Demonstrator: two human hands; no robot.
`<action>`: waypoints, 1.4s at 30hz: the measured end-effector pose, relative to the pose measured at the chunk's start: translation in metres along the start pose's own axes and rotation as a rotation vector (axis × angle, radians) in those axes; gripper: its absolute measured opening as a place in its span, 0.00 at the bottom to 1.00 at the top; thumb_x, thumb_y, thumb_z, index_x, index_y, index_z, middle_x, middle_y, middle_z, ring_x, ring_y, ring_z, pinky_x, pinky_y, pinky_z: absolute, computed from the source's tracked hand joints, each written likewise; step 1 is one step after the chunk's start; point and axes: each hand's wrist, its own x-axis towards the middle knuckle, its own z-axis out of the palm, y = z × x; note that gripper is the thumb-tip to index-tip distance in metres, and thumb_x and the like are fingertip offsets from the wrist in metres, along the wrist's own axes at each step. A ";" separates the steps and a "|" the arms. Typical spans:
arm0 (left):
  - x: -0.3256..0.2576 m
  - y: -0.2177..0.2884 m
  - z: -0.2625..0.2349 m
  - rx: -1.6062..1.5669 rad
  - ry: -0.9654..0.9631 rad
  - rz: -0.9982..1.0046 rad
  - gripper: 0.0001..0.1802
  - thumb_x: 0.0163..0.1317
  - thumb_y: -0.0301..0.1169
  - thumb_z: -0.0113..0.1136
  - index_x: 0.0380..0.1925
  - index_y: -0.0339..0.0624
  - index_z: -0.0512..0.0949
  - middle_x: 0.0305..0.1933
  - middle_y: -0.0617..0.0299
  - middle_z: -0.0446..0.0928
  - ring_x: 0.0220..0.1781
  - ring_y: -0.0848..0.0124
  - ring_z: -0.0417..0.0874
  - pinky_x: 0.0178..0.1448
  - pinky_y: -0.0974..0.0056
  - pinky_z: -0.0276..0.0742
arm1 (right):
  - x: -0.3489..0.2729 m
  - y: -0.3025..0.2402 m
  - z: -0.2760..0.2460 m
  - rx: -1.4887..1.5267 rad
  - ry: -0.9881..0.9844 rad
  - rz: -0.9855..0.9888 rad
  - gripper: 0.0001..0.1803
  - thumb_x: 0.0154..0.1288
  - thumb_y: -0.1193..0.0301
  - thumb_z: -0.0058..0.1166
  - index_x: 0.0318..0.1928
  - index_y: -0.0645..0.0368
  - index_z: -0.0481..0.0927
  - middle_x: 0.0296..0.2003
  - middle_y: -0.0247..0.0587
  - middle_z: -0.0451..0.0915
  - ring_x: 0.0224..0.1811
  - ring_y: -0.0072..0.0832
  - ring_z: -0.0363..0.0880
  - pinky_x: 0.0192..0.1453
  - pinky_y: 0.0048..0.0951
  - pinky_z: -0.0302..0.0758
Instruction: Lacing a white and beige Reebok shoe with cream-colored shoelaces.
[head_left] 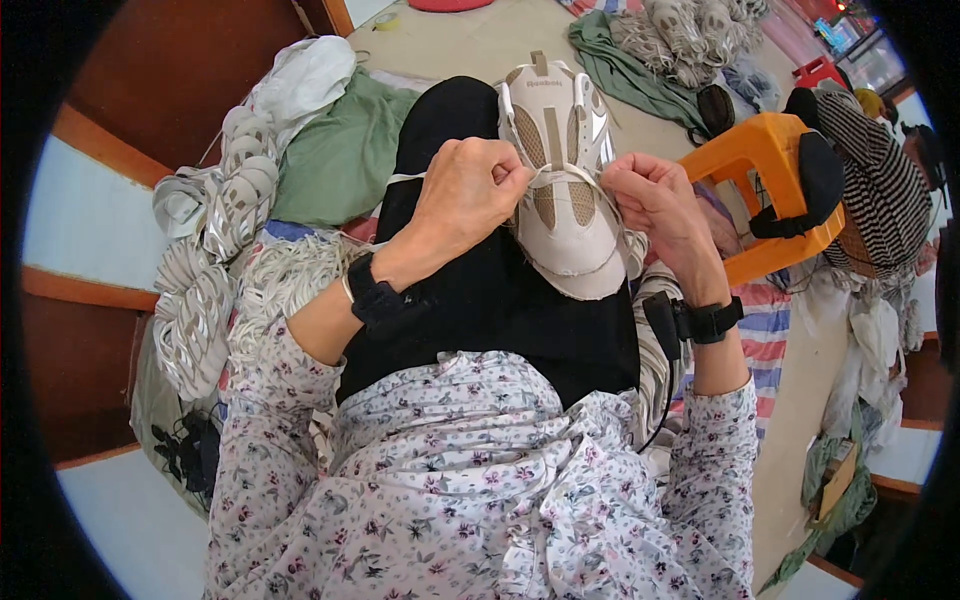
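A beige and white shoe upper (565, 235) with tan mesh panels lies across my black-clad thighs, its rounded toe toward me. A pale shoelace (562, 172) crosses its middle. On the left edge of the upper, my left hand (470, 190) pinches one part of the lace, and a loose end trails out to the left behind the hand. Opposite it, my right hand (660, 205) is closed at the upper's right edge, thumb and forefinger pinching the lace there. The fingertips partly hide the lace on both sides.
Stacked shoe uppers (190, 320) and a bundle of pale laces (285, 285) lie to my left, near a green cloth (340, 155). An orange plastic stool (745, 150) stands at right, close to a person in striped clothing (880, 180). More uppers (690, 35) are heaped at the far right.
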 end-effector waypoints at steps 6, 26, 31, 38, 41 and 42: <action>-0.002 0.006 -0.003 -0.053 -0.041 -0.011 0.09 0.60 0.27 0.61 0.27 0.29 0.81 0.18 0.61 0.77 0.21 0.79 0.77 0.25 0.69 0.71 | -0.003 -0.014 -0.002 -0.146 0.044 0.026 0.06 0.61 0.72 0.61 0.30 0.61 0.80 0.21 0.21 0.69 0.19 0.09 0.58 0.22 0.16 0.51; 0.010 0.012 -0.017 0.181 -0.047 0.541 0.12 0.54 0.17 0.53 0.40 0.35 0.76 0.47 0.54 0.75 0.39 0.51 0.82 0.40 0.54 0.78 | -0.001 -0.055 0.042 -1.146 0.042 -0.883 0.05 0.56 0.79 0.55 0.34 0.68 0.79 0.28 0.52 0.81 0.30 0.44 0.82 0.37 0.36 0.77; 0.012 0.014 -0.012 0.224 -0.113 0.563 0.13 0.53 0.21 0.57 0.40 0.35 0.77 0.45 0.53 0.75 0.39 0.51 0.82 0.41 0.53 0.79 | 0.011 -0.039 0.041 -0.885 -0.037 -0.674 0.05 0.55 0.81 0.56 0.34 0.68 0.79 0.28 0.48 0.78 0.32 0.40 0.80 0.38 0.36 0.75; 0.013 0.009 -0.016 0.095 -0.303 0.591 0.12 0.49 0.28 0.67 0.34 0.36 0.78 0.41 0.55 0.75 0.44 0.56 0.80 0.49 0.57 0.77 | 0.000 -0.040 0.036 -1.081 -0.228 -0.702 0.06 0.53 0.79 0.58 0.34 0.65 0.82 0.32 0.47 0.76 0.36 0.41 0.79 0.41 0.36 0.74; 0.013 0.006 -0.012 0.058 -0.291 0.618 0.14 0.48 0.29 0.70 0.33 0.35 0.78 0.40 0.55 0.74 0.43 0.57 0.80 0.47 0.57 0.77 | 0.000 -0.042 0.034 -1.185 -0.281 -0.706 0.07 0.51 0.79 0.59 0.33 0.65 0.82 0.33 0.47 0.76 0.38 0.43 0.78 0.43 0.38 0.74; 0.012 0.005 -0.009 0.034 -0.279 0.629 0.15 0.47 0.30 0.71 0.32 0.35 0.78 0.39 0.55 0.74 0.42 0.57 0.80 0.46 0.58 0.76 | 0.002 -0.041 0.033 -1.217 -0.306 -0.720 0.06 0.53 0.79 0.60 0.33 0.65 0.82 0.34 0.44 0.75 0.37 0.39 0.78 0.43 0.35 0.73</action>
